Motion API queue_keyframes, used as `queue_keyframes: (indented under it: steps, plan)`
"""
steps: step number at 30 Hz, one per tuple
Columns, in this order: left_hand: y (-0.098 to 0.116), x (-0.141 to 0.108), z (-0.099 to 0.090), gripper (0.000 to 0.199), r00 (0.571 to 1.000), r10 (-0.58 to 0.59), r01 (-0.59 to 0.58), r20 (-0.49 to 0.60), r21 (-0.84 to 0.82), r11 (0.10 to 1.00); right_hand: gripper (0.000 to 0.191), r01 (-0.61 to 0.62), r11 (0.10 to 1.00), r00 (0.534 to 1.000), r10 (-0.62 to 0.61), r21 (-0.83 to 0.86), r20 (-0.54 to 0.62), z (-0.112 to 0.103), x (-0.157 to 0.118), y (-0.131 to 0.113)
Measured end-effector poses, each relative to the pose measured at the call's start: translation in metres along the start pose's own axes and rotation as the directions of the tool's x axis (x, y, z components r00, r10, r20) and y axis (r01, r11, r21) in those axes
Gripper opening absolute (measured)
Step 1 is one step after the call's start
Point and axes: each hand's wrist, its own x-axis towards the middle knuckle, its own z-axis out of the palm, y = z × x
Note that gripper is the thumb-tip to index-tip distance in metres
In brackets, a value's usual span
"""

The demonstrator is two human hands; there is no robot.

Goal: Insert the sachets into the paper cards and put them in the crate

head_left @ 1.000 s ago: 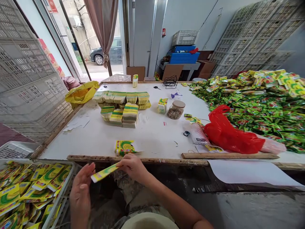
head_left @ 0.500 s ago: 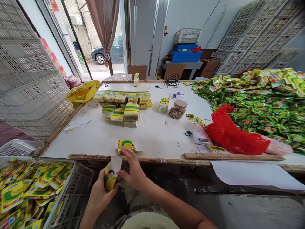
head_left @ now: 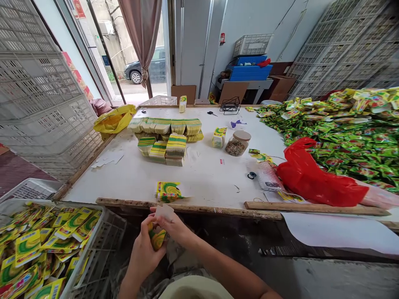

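My left hand [head_left: 145,250] is closed around a small yellow-and-green cardboard box [head_left: 157,237], held below the table's front edge. The box's white inner flap [head_left: 165,212] stands up at the top. My right hand [head_left: 174,227] is at that flap, its fingers bent against the card and partly hidden behind it. Just beyond the hands, on the table, lies a small pile of flat yellow-and-green boxes [head_left: 168,191].
Stacked bundles of flat cartons [head_left: 176,145] stand mid-table. A lidded jar [head_left: 237,144], a red plastic bag [head_left: 321,178] and a heap of green packets [head_left: 358,145] lie rightward. At left, a white crate [head_left: 102,232] holds many yellow boxes. A wooden strip [head_left: 187,207] edges the table.
My right hand has come from open above the box to the white flap, fingers now bent on it. Both hands and the box appear slightly further right in the view.
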Motion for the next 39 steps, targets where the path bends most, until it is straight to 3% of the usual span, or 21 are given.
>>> queue_keyframes:
  steps: [3, 7, 13, 20, 25, 28, 35, 37, 39]
  plan:
    - [-0.001, 0.0, -0.002, 0.055, 0.997, -0.082, 0.082, -0.001, -0.069, 0.994, 0.066, 0.144, 0.959, 0.986, -0.12, -0.245, 0.112, 0.003, -0.006, -0.006]
    - [-0.006, 0.001, -0.005, 0.061, 0.993, -0.107, 0.103, -0.058, -0.081, 0.991, 0.06, 0.347, 0.76, 0.924, -0.177, -0.55, 0.339, 0.005, -0.011, -0.011]
    - [-0.014, 0.006, -0.01, 0.043, 0.974, 0.018, 0.02, -0.226, 0.164, 0.986, 0.049, 0.377, 0.724, 0.926, -0.275, -0.578, 0.259, -0.002, -0.005, -0.004]
    - [-0.017, 0.003, -0.022, 0.048, 0.993, -0.001, 0.023, -0.115, 0.191, 0.981, 0.037, 0.407, 0.614, 0.897, -0.13, -0.676, 0.422, -0.018, -0.002, -0.014]
    - [-0.014, 0.001, -0.021, 0.052, 0.999, -0.045, 0.047, -0.02, 0.144, 0.988, 0.03, 0.446, 0.594, 0.85, -0.045, -0.67, 0.526, -0.032, 0.005, -0.023]
    - [-0.012, 0.001, -0.019, 0.048, 0.999, -0.035, 0.037, -0.017, 0.171, 0.985, 0.031, 0.387, 0.601, 0.882, -0.019, -0.7, 0.471, -0.034, 0.007, -0.019]
    - [-0.007, 0.004, -0.011, 0.047, 0.999, -0.035, 0.038, -0.022, 0.15, 0.988, 0.033, 0.335, 0.77, 0.911, -0.118, -0.543, 0.395, -0.025, 0.002, -0.012]
    - [-0.013, 0.005, -0.02, 0.046, 0.998, -0.05, 0.056, -0.041, 0.16, 0.986, 0.047, 0.322, 0.774, 0.928, -0.143, -0.545, 0.345, -0.022, 0.003, -0.011]
    - [-0.027, 0.003, -0.044, 0.047, 0.983, -0.091, 0.125, -0.159, 0.221, 0.967, 0.062, 0.311, 0.738, 0.945, -0.174, -0.599, 0.276, -0.027, 0.009, -0.011]
